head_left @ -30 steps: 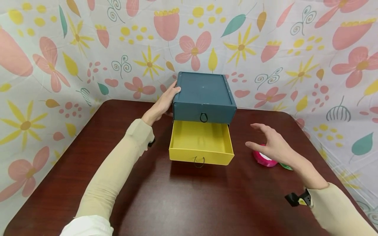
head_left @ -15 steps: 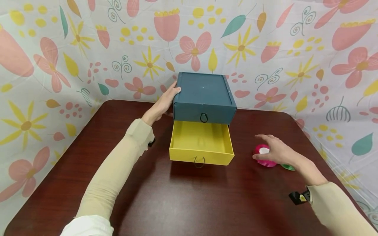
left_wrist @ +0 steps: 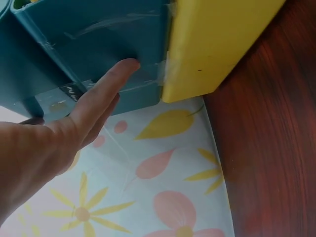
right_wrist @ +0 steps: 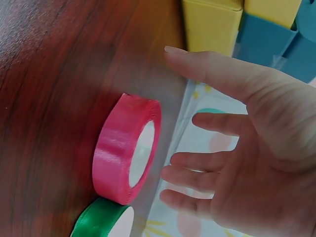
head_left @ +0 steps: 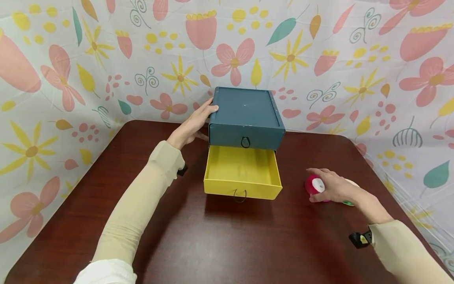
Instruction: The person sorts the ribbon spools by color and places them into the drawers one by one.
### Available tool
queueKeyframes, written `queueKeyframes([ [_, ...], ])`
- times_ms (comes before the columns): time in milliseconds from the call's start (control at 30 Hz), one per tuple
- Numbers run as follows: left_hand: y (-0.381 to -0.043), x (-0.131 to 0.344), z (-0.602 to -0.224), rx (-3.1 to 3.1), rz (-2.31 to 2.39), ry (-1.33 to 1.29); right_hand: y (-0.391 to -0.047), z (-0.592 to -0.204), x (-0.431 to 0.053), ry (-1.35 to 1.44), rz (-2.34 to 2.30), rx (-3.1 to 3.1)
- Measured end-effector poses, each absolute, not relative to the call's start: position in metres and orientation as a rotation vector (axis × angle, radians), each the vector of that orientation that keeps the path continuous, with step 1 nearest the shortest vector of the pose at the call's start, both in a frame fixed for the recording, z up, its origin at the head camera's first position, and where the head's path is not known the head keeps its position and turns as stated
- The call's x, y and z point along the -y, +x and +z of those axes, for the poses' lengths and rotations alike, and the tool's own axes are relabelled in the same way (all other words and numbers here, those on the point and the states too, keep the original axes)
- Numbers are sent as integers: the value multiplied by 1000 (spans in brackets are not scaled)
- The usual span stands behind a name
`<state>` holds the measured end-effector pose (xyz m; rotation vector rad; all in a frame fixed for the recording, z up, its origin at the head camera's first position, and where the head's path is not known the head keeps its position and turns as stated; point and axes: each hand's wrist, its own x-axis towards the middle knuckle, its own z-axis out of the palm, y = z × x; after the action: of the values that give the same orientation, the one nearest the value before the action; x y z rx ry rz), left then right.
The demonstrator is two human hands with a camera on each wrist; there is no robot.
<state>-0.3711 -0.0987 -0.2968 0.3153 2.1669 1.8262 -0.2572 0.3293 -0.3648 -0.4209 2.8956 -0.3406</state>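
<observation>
A small drawer unit stands toward the back of the table, its blue upper drawer (head_left: 245, 136) pushed in and its yellow lower drawer (head_left: 242, 169) pulled out, with nothing inside. My left hand (head_left: 193, 124) rests along the unit's left side, thumb at the top edge; in the left wrist view its fingers (left_wrist: 106, 89) lie straight on the blue wall. To the right, my right hand (head_left: 335, 187) hovers at a pink ribbon roll (right_wrist: 121, 150), fingers spread and relaxed, with a gap between palm and roll in the right wrist view. Beside it is a green ribbon roll (right_wrist: 98, 219), mostly hidden by my hand from above.
The dark red-brown wooden table (head_left: 227, 240) reaches a flower-printed cloth (head_left: 156, 47) hanging behind it and at both sides. Thin black loop pulls hang on the drawer fronts, one on the yellow drawer (head_left: 240, 195).
My right hand has moved slightly right and down, coming over the ribbon rolls. The pink roll appears tipped a little differently. My left hand and the drawers stay nearly still.
</observation>
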Motion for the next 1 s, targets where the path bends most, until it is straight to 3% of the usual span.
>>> queueKeyframes([
  [1000,-372,103,-293,-2129,1815,312,-272,-391,-350,-475,-221,-2952],
])
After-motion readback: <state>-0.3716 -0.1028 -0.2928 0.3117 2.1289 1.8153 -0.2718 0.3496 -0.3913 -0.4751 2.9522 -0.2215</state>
